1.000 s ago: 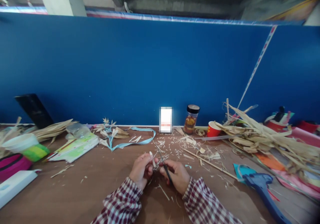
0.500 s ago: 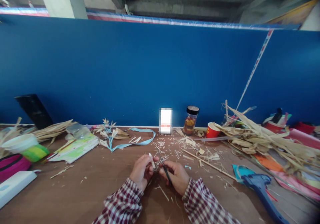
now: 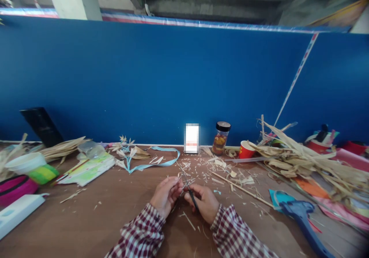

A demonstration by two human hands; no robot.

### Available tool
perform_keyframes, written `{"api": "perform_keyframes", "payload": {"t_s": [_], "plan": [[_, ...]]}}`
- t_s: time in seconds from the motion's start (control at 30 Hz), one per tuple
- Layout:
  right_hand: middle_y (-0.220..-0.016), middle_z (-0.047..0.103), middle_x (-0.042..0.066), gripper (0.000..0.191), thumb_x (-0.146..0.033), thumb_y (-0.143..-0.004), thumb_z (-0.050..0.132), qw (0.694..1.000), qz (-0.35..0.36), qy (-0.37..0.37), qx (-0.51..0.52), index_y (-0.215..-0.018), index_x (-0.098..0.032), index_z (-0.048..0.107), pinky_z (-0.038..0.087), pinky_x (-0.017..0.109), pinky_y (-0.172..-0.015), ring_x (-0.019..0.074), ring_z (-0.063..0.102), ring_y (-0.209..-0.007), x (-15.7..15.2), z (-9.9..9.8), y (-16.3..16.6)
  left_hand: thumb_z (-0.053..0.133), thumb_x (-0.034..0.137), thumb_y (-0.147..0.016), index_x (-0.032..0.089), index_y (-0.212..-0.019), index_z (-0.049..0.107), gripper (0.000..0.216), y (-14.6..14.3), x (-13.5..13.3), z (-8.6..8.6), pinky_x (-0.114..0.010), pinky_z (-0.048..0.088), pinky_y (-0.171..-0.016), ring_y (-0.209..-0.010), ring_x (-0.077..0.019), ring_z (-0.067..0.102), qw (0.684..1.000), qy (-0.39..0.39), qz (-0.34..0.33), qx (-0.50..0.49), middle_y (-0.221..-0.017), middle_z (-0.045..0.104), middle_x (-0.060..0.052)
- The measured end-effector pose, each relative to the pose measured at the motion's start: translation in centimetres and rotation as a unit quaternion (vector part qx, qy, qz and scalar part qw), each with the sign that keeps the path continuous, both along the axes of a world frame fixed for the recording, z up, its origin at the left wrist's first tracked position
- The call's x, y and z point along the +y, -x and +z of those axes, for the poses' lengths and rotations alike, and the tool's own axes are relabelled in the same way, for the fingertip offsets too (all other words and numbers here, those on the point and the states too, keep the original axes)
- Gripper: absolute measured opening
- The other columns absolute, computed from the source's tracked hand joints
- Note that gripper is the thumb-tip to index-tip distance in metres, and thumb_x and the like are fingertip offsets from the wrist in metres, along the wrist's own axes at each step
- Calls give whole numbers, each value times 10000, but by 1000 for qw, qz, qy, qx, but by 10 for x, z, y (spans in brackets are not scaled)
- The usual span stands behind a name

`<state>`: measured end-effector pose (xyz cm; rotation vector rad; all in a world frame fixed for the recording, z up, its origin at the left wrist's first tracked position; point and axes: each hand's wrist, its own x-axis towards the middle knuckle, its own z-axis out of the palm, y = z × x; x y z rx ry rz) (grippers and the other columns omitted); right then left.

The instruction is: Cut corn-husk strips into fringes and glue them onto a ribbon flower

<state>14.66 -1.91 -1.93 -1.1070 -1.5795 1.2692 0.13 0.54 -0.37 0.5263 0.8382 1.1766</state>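
My left hand (image 3: 167, 195) is closed in a pinch on a small pale strip (image 3: 180, 176), which looks like dried husk; most of it is hidden by the fingers. Close on its right, my right hand (image 3: 204, 201) is wrapped round dark-handled scissors (image 3: 192, 197). Their thin blades point up and left, beside the left fingertips. Whether the blades touch the strip, I cannot tell. Small pale clippings (image 3: 192, 165) lie scattered on the brown table (image 3: 115, 215) beyond and around both hands.
A blue glue gun (image 3: 300, 212) and piled dried husks (image 3: 291, 150) occupy the right side. Behind my hands stand a lidded jar (image 3: 221, 138), a red paper cup (image 3: 246, 149) and a blurred white rectangle (image 3: 191, 137). Blue ribbon (image 3: 170, 162) and a white power strip (image 3: 20, 213) lie leftward.
The pale piece that stood upright between my left fingers has tipped and shows less now. The left fingers have shifted slightly; the right hand stays on the scissors.
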Motion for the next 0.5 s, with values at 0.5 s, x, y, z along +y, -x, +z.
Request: {"api": "perform_keyframes", "payload": {"t_s": [0.5], "plan": [[-552, 455, -45, 287, -369, -755, 549, 998, 9, -56, -25, -977, -193, 596, 347, 178, -443, 82, 414, -476, -2, 2, -1, 660, 170, -661, 114, -773, 589, 144, -1, 1, -3, -116, 433, -397, -438, -49, 524, 997, 11, 22, 68, -536, 577, 8]]}}
